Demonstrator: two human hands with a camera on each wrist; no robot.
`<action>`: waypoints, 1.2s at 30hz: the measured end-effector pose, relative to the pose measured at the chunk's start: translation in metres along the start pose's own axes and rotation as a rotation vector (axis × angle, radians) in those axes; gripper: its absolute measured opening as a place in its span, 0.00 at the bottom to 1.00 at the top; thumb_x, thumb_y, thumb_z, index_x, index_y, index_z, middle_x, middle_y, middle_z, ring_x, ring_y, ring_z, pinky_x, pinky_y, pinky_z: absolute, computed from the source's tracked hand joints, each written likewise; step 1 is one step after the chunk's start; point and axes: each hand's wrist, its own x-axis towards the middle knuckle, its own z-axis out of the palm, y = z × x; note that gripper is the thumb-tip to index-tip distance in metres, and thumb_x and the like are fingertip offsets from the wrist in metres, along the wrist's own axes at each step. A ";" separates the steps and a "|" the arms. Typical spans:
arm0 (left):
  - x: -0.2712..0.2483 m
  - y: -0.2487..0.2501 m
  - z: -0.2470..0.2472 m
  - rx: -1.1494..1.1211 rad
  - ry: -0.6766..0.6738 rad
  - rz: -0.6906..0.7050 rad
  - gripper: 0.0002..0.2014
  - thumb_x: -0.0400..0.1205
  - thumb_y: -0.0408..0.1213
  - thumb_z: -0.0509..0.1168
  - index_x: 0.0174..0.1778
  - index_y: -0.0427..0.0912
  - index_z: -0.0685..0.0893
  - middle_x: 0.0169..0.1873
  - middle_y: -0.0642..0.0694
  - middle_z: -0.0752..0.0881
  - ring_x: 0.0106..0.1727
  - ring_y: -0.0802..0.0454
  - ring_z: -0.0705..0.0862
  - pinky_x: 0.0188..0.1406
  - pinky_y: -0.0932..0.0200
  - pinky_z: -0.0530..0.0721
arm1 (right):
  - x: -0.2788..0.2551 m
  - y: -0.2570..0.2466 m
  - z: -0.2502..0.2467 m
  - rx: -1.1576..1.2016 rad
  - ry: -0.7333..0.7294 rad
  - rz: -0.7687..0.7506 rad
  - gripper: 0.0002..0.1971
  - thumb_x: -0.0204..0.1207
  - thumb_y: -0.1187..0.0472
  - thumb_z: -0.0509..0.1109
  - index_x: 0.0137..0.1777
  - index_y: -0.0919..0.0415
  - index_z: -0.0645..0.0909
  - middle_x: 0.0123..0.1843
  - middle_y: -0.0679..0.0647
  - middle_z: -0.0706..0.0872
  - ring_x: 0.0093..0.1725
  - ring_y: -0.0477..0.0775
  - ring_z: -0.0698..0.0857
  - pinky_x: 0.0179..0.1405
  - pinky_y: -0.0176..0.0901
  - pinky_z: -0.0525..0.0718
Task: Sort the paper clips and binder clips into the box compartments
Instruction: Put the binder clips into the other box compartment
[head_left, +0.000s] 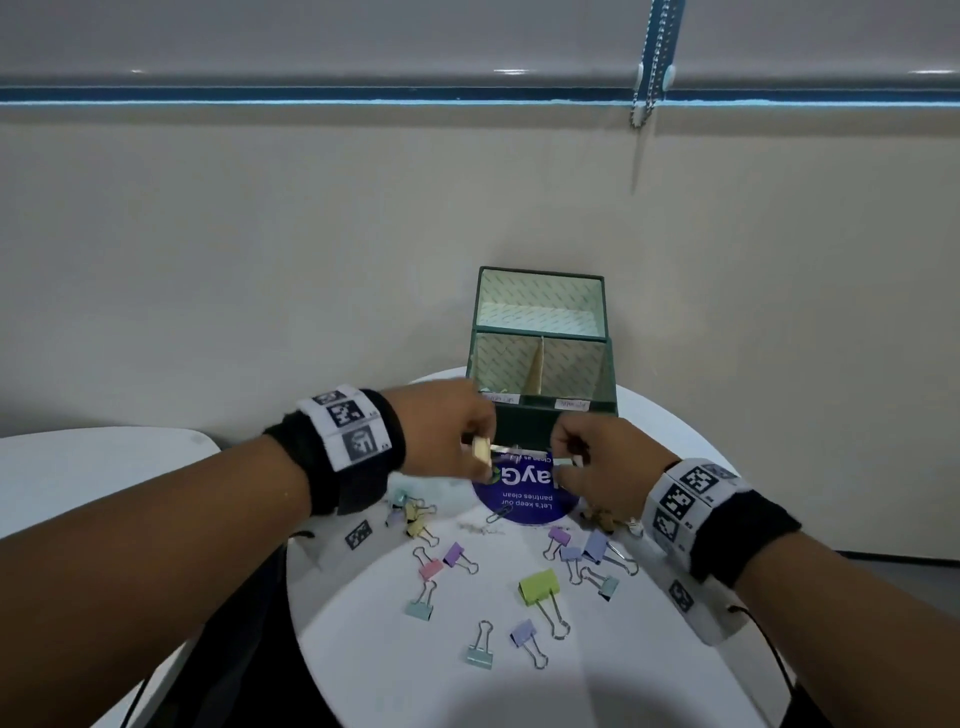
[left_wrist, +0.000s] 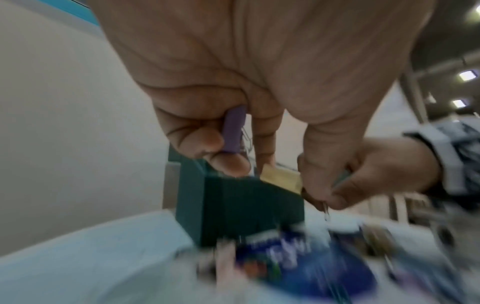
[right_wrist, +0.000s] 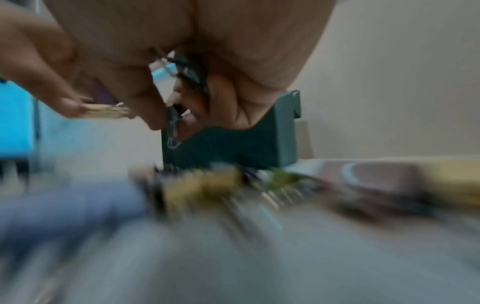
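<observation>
- Purple sticker (head_left: 524, 501) reads "Let's keep our pantries clean".
- Left hand (head_left: 449, 434) pinches yellow binder clip (head_left: 482, 453); right hand (head_left: 605, 467) grips paper clips (right_wrist: 172, 131).
- Both before green box (head_left: 540, 358); pastel clips (head_left: 540, 584) litter worktop (head_left: 389, 665).

The box (head_left: 540, 415) looked like cardboard, with a matt dark green outside and a pale printed paper lining inside. A divider (head_left: 536, 371) of plain brown card stood in it, and small white paper labels (head_left: 571, 404) were stuck on its front rim. The binder clips (head_left: 540, 586) on the table had smooth painted bodies in pastel colours and thin shiny wire handles of metal. A paper clip (head_left: 500, 514) was bare silvery wire. The table (head_left: 395, 675) top was white, smooth and slightly glossy. On it lay a round blue sticker (head_left: 524, 501) with a glossy printed face. The wrist bands (head_left: 358, 457) seemed to be black cloth, wrapped with matt white printed paper markers (head_left: 349, 423).
</observation>
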 end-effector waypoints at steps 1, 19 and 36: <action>0.004 -0.001 -0.010 -0.040 0.056 -0.008 0.16 0.76 0.57 0.73 0.54 0.55 0.81 0.52 0.55 0.78 0.46 0.59 0.80 0.46 0.60 0.81 | 0.004 -0.006 -0.006 0.061 0.044 -0.016 0.07 0.76 0.62 0.74 0.44 0.52 0.78 0.44 0.48 0.87 0.43 0.49 0.86 0.39 0.39 0.86; 0.036 -0.026 -0.030 -0.549 0.318 -0.151 0.19 0.79 0.32 0.68 0.66 0.50 0.80 0.55 0.54 0.84 0.56 0.51 0.86 0.55 0.54 0.86 | 0.071 -0.055 -0.044 0.398 0.259 0.144 0.13 0.80 0.56 0.72 0.62 0.57 0.87 0.53 0.52 0.90 0.44 0.48 0.85 0.52 0.49 0.87; 0.005 -0.036 0.047 -0.048 -0.087 -0.165 0.19 0.81 0.55 0.67 0.69 0.64 0.79 0.60 0.52 0.75 0.60 0.50 0.80 0.63 0.53 0.79 | -0.008 0.037 -0.016 -0.158 -0.151 0.211 0.11 0.75 0.41 0.76 0.56 0.35 0.88 0.49 0.33 0.84 0.51 0.40 0.84 0.49 0.37 0.83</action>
